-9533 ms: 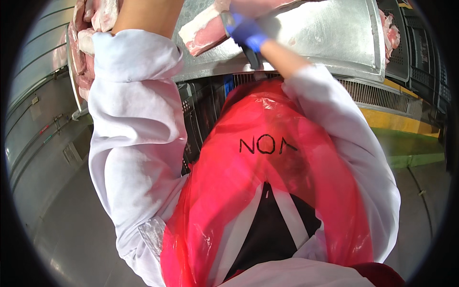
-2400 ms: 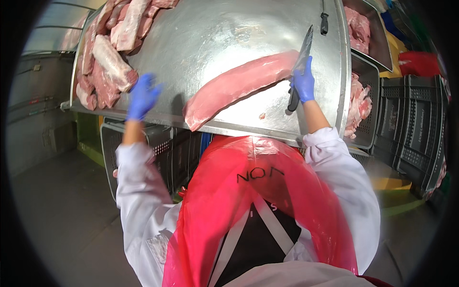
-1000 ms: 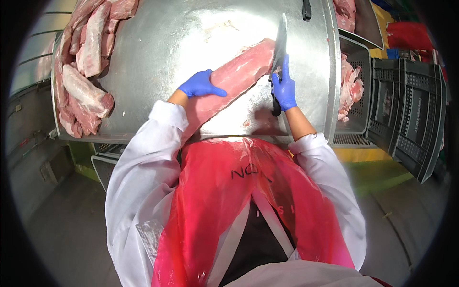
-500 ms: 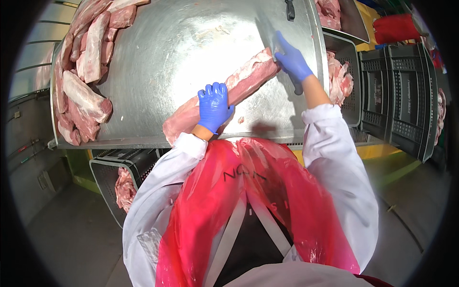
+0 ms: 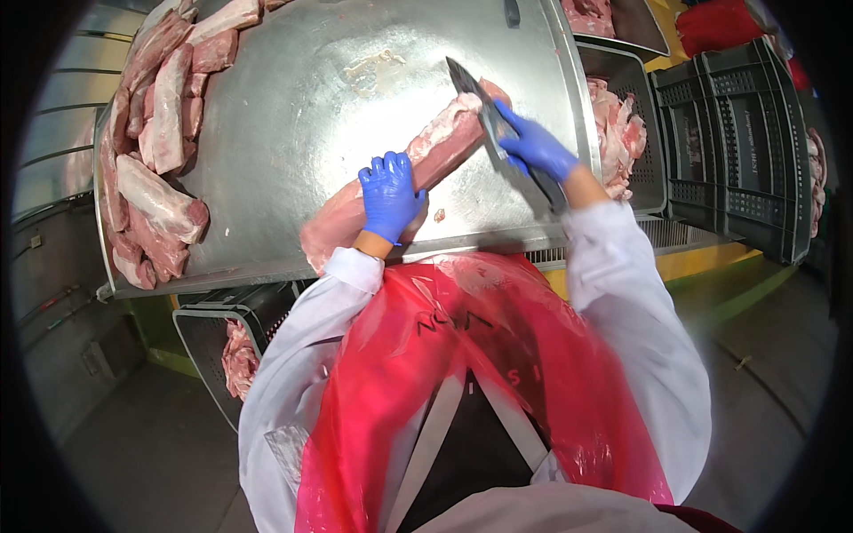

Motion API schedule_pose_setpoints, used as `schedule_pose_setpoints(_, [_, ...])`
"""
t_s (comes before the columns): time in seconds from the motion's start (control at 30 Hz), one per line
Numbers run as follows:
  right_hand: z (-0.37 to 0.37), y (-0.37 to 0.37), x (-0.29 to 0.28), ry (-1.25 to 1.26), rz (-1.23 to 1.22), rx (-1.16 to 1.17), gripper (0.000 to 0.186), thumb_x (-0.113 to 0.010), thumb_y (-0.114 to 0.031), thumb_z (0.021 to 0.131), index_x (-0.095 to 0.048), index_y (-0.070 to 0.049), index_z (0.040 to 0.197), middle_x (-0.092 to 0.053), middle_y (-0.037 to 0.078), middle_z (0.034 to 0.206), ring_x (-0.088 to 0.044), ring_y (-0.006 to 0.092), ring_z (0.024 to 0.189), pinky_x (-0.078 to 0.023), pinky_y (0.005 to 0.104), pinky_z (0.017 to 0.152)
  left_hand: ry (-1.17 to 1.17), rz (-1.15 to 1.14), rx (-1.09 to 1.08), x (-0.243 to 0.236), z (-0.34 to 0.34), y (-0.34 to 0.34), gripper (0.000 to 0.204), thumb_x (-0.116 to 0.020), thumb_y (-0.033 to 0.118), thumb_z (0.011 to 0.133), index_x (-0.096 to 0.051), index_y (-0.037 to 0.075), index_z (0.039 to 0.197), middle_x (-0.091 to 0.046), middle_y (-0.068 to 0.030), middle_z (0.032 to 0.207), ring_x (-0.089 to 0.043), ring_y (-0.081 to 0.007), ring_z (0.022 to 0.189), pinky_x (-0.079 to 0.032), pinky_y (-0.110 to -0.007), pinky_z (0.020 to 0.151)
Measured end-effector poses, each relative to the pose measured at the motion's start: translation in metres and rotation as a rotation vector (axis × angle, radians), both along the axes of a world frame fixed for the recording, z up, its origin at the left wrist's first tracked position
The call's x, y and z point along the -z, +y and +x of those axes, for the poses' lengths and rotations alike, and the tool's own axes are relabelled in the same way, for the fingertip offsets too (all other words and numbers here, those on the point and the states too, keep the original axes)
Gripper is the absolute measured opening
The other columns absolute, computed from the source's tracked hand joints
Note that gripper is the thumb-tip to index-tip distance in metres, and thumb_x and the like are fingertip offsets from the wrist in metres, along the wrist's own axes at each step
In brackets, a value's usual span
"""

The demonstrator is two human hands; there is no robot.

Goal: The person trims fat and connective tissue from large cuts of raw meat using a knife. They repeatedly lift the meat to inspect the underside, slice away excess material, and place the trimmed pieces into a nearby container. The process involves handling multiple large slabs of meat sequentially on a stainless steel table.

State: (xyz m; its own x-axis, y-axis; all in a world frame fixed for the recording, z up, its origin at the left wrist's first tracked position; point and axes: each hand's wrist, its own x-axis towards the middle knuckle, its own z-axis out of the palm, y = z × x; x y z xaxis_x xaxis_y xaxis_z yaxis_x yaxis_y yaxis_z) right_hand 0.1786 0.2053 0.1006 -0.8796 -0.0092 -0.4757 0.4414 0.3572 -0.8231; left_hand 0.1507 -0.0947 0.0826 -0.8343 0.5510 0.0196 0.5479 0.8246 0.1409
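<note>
A long pale-pink pork loin [image 5: 444, 140] lies slantwise on the steel table [image 5: 284, 151], its near end to the left. My left hand [image 5: 391, 197], in a blue glove, is closed over the loin toward its near end, pressing it down. In my right hand [image 5: 538, 151], also gloved in blue, is a knife [image 5: 466, 83]. Its dark blade crosses the loin close to the far right end, with a bit of meat showing beyond it. The handle reaches back under my right wrist. A small meat scrap [image 5: 439, 215] lies on the steel beside the loin.
Several loins are piled [image 5: 169, 111] along the table's left side. A dark handle [image 5: 512, 13] lies at the far edge. To the right, a grey crate holds meat trimmings [image 5: 617, 129], next to another grey crate [image 5: 737, 151]. Below the table's left front stands a crate [image 5: 206, 355] with trimmings.
The knife, blurred beside the loin's end before, now lies across that end. My right hand has turned and come slightly nearer. My left hand stays on the loin; the whole view has shifted a little.
</note>
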Motion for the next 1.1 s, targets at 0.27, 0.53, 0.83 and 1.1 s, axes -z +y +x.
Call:
schedule_pose_setpoints(0.27, [0.049,-0.021,-0.033,-0.12,-0.102,0.062,0.075,-0.057,-0.005,0.096,-0.025,-0.024,0.161,-0.056,0.001,0.07,-0.05,0.0081,0.049,-0.044,0.0255,0.047,0.054,-0.012,0.002,0.004,0.005,0.002,0.054,-0.081,0.035,0.069,-0.056,0.009,0.11,-0.054,-0.0109,0.105,-0.055,-0.0299,0.099,-0.041,-0.048,0.083])
schedule_pose_setpoints(0.53, [0.16,0.022,-0.096,-0.248,-0.369,0.238,0.08,-0.054,0.003,0.092,-0.024,-0.026,0.161,-0.055,0.001,0.066,-0.048,0.0076,0.045,-0.043,0.0224,0.043,-0.37,-0.173,0.015,-0.027,-0.033,0.01,0.074,-0.083,0.052,0.069,-0.057,0.005,0.12,-0.061,-0.0171,0.112,-0.062,-0.0355,0.104,-0.053,-0.048,0.086])
schedule_pose_setpoints(0.83, [0.138,0.025,-0.053,0.017,-0.438,0.536,0.081,-0.057,0.003,0.094,-0.023,-0.026,0.162,-0.057,0.002,0.077,-0.055,0.0085,0.055,-0.043,0.0211,0.043,-0.81,0.157,0.068,0.039,-0.163,0.109,0.071,-0.064,0.06,0.089,-0.056,0.004,0.132,-0.064,-0.0246,0.127,-0.062,-0.0397,0.118,-0.048,-0.044,0.101])
schedule_pose_setpoints(1.1, [0.116,0.011,-0.026,-0.01,-0.344,0.588,0.08,-0.056,0.001,0.094,-0.022,-0.024,0.162,-0.06,0.003,0.075,-0.052,0.0072,0.049,-0.044,0.0219,0.044,-1.055,0.111,0.405,0.086,-0.233,0.118,0.021,-0.063,0.022,0.095,-0.07,0.005,0.105,-0.07,-0.0036,0.092,-0.062,-0.0141,0.084,-0.049,-0.031,0.082])
